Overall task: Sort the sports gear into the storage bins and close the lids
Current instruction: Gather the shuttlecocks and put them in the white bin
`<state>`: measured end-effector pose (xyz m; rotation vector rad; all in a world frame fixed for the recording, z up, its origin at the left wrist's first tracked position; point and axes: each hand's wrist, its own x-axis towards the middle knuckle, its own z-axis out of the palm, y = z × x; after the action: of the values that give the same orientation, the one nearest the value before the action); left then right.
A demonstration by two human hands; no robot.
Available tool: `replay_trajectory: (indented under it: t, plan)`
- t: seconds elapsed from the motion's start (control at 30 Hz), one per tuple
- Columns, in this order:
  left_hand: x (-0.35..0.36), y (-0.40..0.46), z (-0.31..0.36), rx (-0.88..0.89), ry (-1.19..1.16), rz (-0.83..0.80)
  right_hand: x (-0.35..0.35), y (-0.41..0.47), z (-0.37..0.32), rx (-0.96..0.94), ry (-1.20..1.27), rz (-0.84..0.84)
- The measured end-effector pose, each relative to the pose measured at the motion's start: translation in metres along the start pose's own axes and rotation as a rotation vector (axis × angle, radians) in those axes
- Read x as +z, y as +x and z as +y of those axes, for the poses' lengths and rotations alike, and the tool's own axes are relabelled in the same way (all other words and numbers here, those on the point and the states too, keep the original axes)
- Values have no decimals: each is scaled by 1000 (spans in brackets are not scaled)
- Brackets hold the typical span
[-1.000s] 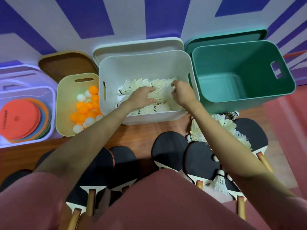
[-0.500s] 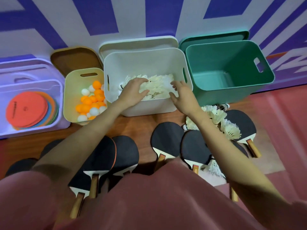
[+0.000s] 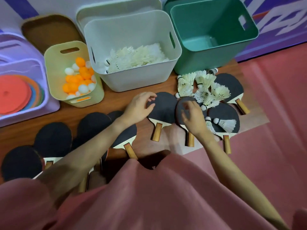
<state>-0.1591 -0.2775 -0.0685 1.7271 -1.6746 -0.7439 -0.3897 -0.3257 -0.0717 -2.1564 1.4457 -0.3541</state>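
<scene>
Both hands hang loosely curled and hold nothing: your left hand (image 3: 139, 107) over one table tennis paddle (image 3: 163, 107), your right hand (image 3: 193, 117) over the next, beside the loose shuttlecocks (image 3: 203, 87) on the floor. You seem partway through the shuttlecock step; reach right, gather them, and drop them into the white bin (image 3: 132, 78).

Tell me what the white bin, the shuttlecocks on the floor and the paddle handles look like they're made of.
The white rectangular storage bin looks like matte moulded plastic: smooth walls, cut-out handle slots. The loose white shuttlecocks on the floor seem feathered, with separate ribbed vanes and rounded white bases, possibly cork or foam. The brown table tennis paddle handles appear to be varnished wood, showing grain and slight sheen.
</scene>
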Motion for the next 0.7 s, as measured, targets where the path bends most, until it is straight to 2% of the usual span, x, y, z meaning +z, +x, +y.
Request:
replay_trajectory:
  t: [0.2,0.47,0.6,0.7]
  plan:
    - [36,-4,22,64,32,-205,-19,-44,55,214,-50,71]
    - [91,19,66,134,72,-287,-44,-65,114,404,-3,249]
    - [126,34,85,220,199,-517,-54,-70,143,473,61,269]
    - [154,44,96,320,355,-679,-55,-71,170,469,75,216]
